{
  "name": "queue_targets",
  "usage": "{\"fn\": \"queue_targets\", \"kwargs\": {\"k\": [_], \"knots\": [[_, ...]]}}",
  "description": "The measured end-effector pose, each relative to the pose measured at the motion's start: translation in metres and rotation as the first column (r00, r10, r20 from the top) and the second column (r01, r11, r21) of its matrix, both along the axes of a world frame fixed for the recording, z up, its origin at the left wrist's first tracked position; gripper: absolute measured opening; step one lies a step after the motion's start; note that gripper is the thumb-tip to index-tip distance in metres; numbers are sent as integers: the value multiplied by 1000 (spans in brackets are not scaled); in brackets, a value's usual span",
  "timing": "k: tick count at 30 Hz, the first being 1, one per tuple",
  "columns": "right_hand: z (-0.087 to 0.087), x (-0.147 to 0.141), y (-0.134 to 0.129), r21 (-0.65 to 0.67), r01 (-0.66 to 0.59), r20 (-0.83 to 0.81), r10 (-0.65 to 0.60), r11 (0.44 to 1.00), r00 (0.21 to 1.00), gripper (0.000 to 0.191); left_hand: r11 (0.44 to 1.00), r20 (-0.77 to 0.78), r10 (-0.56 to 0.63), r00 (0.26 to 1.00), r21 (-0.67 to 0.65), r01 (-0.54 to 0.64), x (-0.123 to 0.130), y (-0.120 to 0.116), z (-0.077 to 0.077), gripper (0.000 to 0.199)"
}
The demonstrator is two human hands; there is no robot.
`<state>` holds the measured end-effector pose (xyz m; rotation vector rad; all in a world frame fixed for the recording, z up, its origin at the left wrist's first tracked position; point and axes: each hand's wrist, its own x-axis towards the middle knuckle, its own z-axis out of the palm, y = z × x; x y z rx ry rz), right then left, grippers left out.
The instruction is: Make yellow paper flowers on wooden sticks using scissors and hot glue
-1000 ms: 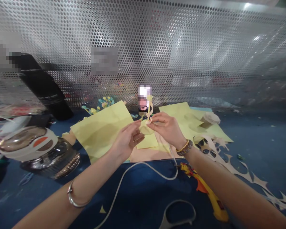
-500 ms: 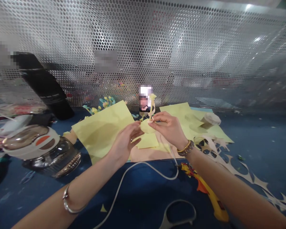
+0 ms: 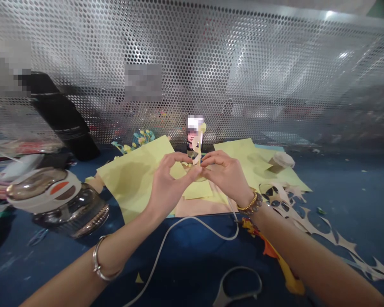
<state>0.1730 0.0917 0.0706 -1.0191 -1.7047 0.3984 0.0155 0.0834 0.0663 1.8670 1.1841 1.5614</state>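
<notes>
Both hands meet at a small pale-yellow paper piece (image 3: 199, 147) in the middle. It has a thin upright stem, a rounded tip and a curling cream strip; its round base shows only partly below the fingers. My left hand (image 3: 168, 181) has thumb and forefinger closing on the stem's foot from the left. From the right, my right hand (image 3: 225, 172) pinches the same spot with thumb and fingertips. Beneath them lie yellow paper sheets (image 3: 141, 179) and a pinkish sheet (image 3: 208, 207).
A phone (image 3: 190, 140) stands behind the hands, before a perforated metal panel (image 3: 179, 51). At left are a lidded glass jar (image 3: 73, 209) and a black bottle (image 3: 64, 115). A yellow glue gun (image 3: 289, 270), white cord (image 3: 171, 232), grey looped handle (image 3: 240, 273) and cut paper scraps (image 3: 323, 230) lie nearby.
My left hand has moved right and closed its thumb and forefinger at the stem's foot. The round base has tipped and is now mostly hidden by the fingers.
</notes>
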Motion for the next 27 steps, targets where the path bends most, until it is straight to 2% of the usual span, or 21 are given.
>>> {"fn": "queue_targets", "kwargs": {"k": [3,9,17,21,27], "knots": [[0,-1,-3,4,20,6,-20,1000,1000,7,1000,21,-6,1000,-30,6,1,3,-1,23],[-2,-1,-12,43,17,58,-19,999,998,9,1000,58,-8,998,-11,8,2,0,-5,15],[1,-1,-25,29,-12,48,11,1000,999,4,998,75,-43,996,-41,46,2,-9,-1,10],[0,1,-26,8,0,34,-1,1000,999,5,994,111,-77,991,-69,85,2,-11,-1,13],[-2,5,-23,11,16,42,-16,1000,999,3,994,87,-87,992,-65,93,-2,-10,1,12]]}}
